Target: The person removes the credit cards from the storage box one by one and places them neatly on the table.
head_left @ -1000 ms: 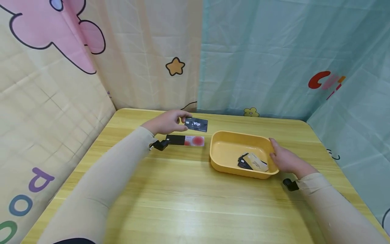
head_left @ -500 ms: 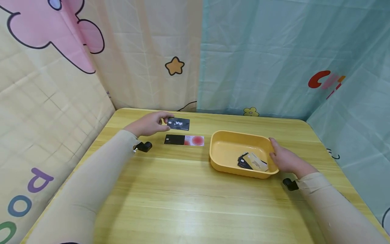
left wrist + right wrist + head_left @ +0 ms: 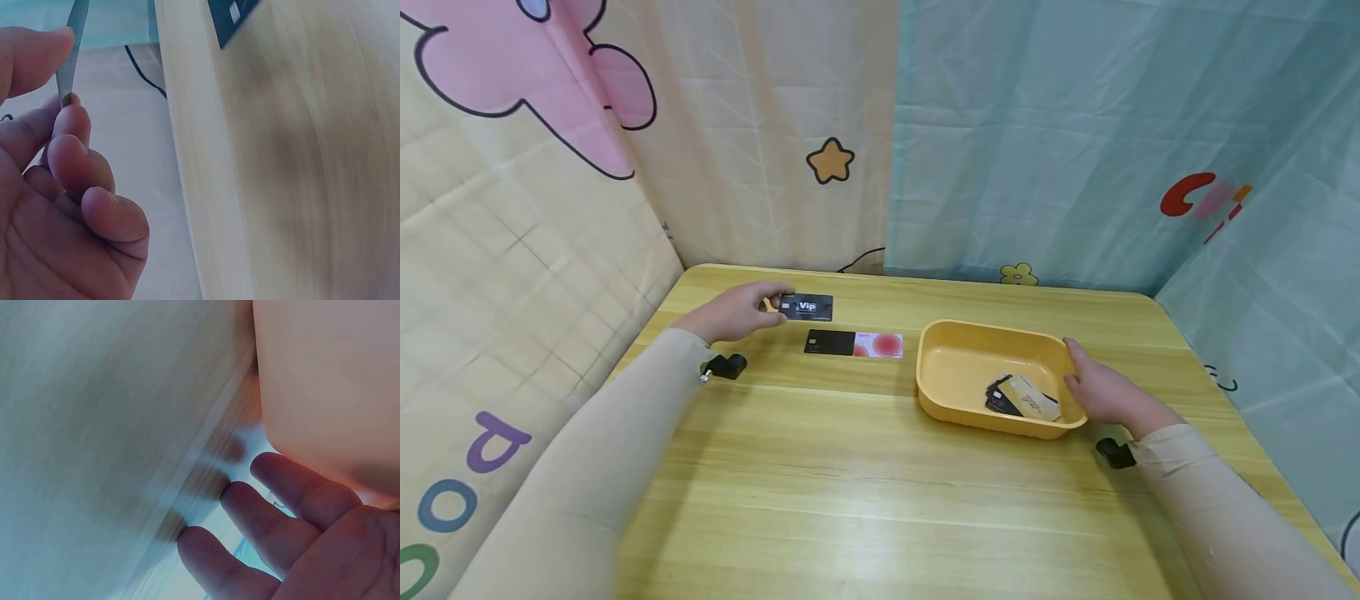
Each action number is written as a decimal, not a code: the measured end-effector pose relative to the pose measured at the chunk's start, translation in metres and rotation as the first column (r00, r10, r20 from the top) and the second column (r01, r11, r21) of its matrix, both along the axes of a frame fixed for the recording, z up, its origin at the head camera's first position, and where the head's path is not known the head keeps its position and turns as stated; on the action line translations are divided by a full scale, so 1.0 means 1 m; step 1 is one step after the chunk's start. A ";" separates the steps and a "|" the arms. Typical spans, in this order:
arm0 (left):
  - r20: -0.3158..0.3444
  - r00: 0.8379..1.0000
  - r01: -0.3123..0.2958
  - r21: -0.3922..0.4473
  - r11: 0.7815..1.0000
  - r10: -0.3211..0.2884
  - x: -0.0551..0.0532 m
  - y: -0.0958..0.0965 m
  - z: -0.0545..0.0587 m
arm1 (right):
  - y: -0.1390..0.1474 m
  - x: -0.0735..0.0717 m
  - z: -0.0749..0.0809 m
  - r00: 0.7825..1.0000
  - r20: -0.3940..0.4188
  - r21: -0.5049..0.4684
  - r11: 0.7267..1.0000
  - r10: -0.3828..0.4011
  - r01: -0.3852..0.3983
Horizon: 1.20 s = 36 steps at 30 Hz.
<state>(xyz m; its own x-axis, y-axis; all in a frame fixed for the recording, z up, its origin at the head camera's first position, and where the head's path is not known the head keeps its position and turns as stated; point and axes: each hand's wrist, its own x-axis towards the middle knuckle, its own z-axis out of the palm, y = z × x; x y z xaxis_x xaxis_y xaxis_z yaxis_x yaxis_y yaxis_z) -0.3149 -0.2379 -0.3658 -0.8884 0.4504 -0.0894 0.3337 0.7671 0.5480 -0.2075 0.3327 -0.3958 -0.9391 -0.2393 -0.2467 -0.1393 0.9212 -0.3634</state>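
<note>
My left hand [image 3: 733,312] pinches a dark grey card [image 3: 806,307] marked "Vip" by its left end, between thumb and fingers. In the left wrist view, that card [image 3: 72,56] appears edge-on above the curled fingers. Just in front of it on the table, a black card [image 3: 830,342] lies side by side with a white and red card [image 3: 877,345]. To the right stands a yellow plastic basket [image 3: 951,419]. My right hand [image 3: 1105,390] holds its right rim, with several fingers [image 3: 269,525] along the outside wall. Inside the basket, a gold card [image 3: 1032,400] overlaps dark cards [image 3: 997,398].
The wooden table [image 3: 850,500] reaches back to a printed curtain [image 3: 760,167], with curtains on both sides too. A thin dark cable [image 3: 861,259] shows at the table's back edge. Small black cameras sit at the wrists.
My left hand has moved left with the Vip card, away from above the white and red card. The right hand and the basket have stayed in place.
</note>
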 end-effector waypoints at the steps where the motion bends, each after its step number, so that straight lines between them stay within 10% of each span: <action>1: 0.005 1.000 -0.006 -0.005 1.000 0.006 0.000 -0.003 -0.001 | 0.000 0.000 0.000 1.000 0.002 0.001 1.000 -0.002 0.002; 36: 0.085 0.995 -0.030 -0.141 0.990 0.042 0.000 -0.050 -0.036 | -0.002 0.004 0.003 1.000 -0.007 -0.006 1.000 0.001 -0.001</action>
<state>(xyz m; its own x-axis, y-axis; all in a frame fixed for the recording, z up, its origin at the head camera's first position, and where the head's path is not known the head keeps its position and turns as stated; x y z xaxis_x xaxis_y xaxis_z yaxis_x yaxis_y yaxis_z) -0.3144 -0.2882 -0.4013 -0.8896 0.3962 -0.2274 0.2599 0.8484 0.4612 -0.2037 0.3308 -0.3928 -0.9407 -0.2417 -0.2382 -0.1429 0.9188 -0.3680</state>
